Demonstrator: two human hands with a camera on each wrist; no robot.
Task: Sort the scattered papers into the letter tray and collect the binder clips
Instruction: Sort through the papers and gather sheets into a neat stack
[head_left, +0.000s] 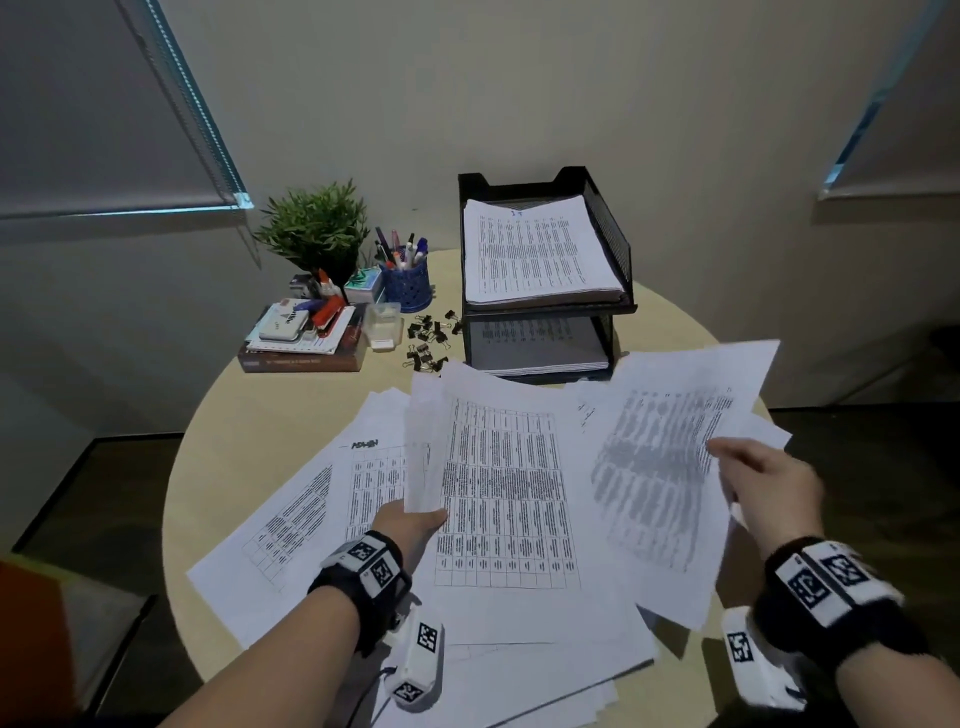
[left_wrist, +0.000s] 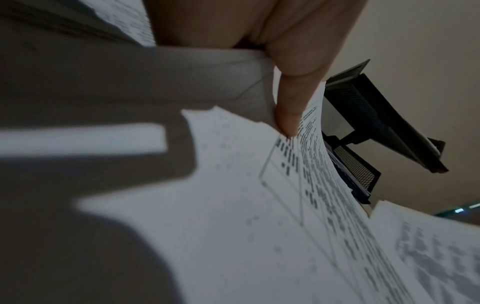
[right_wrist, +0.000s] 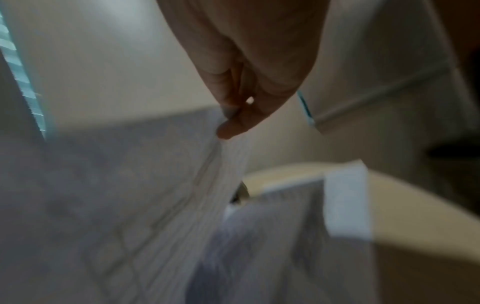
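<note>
The left hand is gripping a sheaf of printed sheets, thumb on top, lifting it off the loose papers spread over the round table, while the right hand is pinching the edge of a single blurred sheet held up beside it. Beyond the raised sheets the black two-tier letter tray is standing with paper stacked in both tiers, and the binder clips are lying scattered just left of the tray, between it and a clear plastic box, a blue pen cup, a potted plant and a pile of books.

The right wrist view is smeared; the sheet there shows no legible print.
</note>
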